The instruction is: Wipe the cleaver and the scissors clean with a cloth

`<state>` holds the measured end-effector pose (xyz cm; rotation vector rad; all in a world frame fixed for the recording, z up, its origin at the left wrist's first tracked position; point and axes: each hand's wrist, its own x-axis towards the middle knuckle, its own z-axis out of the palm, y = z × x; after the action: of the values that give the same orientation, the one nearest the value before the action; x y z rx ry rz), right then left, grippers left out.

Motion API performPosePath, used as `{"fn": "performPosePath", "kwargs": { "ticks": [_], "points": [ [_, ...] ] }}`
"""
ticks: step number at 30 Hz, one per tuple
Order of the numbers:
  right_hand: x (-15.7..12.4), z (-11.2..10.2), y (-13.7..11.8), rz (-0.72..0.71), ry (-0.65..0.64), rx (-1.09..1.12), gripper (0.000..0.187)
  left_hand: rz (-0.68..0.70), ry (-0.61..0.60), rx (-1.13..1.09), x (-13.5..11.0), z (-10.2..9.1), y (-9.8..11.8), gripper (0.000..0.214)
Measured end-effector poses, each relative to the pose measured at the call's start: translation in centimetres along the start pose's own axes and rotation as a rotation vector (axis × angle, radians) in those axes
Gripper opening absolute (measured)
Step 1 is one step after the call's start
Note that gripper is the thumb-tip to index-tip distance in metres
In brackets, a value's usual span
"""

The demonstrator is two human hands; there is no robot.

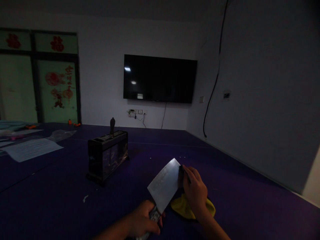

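Observation:
My left hand [145, 218] is closed around the patterned handle of a cleaver [163, 186]. Its broad, shiny blade points up and away, tilted to the right. At the blade's right side is my right hand [196, 186], its fingers pinched on a small dark piece [182, 171] that meets the edge; its kind does not show clearly. A yellow cloth [183, 207] lies on the purple surface below and partly behind my right hand. Ahead to the left stands a black knife block [107, 155] with a see-through side; one dark handle [112, 126] sticks up from its top.
Paper sheets [33, 148] and a clear plastic bag [61, 134] lie at the left on the purple surface [150, 143]. Small orange things [77, 125] sit by the far edge. A wall meets the surface's right side, with a black cable [212, 95] hanging down it.

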<state>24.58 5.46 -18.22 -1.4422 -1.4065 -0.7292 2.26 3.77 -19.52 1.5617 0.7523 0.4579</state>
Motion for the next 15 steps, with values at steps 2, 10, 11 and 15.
{"fn": "performPosePath", "kwargs": {
  "ticks": [2,10,11,15],
  "points": [
    [0.0,0.0,-0.1,-0.008,-0.012,-0.031,0.031,-0.016,-0.022,0.042,-0.1,-0.1,0.1,0.042],
    [-0.3,0.4,-0.4,-0.040,-0.063,-0.017,0.033,-0.058,-0.001,0.047,-0.9,0.1,1.5,0.042],
    [-0.3,0.5,-0.4,-0.042,-0.071,-0.011,0.033,-0.065,0.008,0.045,-1.0,0.2,1.6,0.043],
    [-0.6,0.9,-0.3,-0.070,-0.096,0.018,0.034,-0.084,0.037,0.031,-1.0,0.3,1.6,0.043]
  ]
}}
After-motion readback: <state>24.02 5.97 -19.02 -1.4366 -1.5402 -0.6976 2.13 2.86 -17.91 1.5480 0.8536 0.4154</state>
